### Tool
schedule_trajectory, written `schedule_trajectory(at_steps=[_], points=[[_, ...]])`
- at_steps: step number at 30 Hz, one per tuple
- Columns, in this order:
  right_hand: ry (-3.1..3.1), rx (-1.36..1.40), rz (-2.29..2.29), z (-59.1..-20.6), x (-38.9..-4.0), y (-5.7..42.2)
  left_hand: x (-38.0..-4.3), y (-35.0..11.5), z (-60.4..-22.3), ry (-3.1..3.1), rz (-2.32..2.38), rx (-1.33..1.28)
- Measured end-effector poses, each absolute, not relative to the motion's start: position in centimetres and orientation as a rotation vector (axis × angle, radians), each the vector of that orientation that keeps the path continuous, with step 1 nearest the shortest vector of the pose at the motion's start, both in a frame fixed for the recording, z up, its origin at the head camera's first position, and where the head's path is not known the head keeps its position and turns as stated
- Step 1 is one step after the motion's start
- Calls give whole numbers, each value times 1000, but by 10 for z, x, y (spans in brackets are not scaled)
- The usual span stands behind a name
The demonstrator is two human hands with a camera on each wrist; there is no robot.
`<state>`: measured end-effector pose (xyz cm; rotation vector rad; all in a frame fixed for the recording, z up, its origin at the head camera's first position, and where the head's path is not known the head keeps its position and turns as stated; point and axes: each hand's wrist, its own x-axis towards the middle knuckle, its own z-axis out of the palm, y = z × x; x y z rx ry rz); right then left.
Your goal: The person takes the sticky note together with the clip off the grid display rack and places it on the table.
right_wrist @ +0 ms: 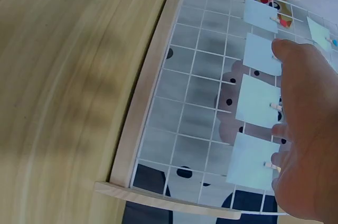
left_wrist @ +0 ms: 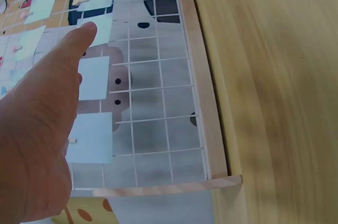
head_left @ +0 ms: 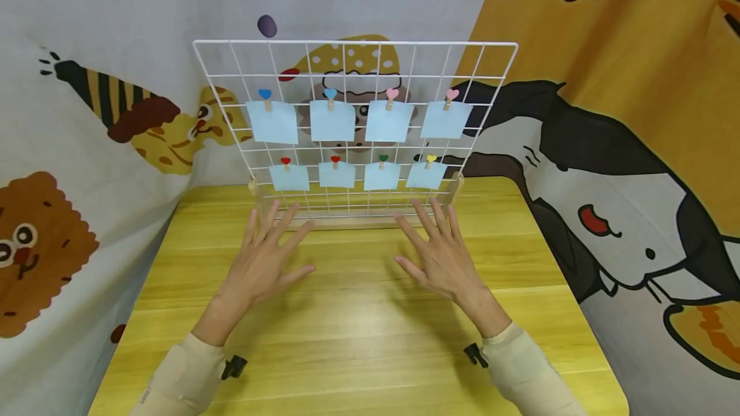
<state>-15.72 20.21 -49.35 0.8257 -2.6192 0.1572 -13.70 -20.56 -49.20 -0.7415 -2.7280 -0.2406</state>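
Observation:
A white wire grid (head_left: 361, 147) stands upright in a wooden base (head_left: 358, 222). Light blue paper notes (head_left: 332, 122) hang on it in two rows, each held by a small wooden clothespin with a heart on top. The upper hearts are blue and pink; the lower ones are red, green and yellow. In front of the grid's left part, my left hand (head_left: 261, 262) is spread with straight fingers and holds nothing. My right hand (head_left: 442, 259) mirrors it at the right part, fingers also spread. Both wrist views show a thumb (left_wrist: 79, 39) overlapping the notes.
The yellow wood-grain table (head_left: 358, 326) lies under both hands, with the wooden base near its back edge. Behind it hangs a cloth (head_left: 144, 11) printed with cartoon animals. Beige sleeves (head_left: 187, 371) cover the forearms, and a black clip (head_left: 234, 367) sits at the left cuff.

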Motion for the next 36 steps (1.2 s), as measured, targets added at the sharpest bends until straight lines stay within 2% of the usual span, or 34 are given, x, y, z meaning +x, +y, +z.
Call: schedule_trajectory(at_steps=[26,36], points=[[-2487,924,217,-450,-176,183,-149,-219,-463,-2687,-448,-645],[-2402,995,258,-431,-183,167,-157,-218,-454,-2524,-680,-635]])
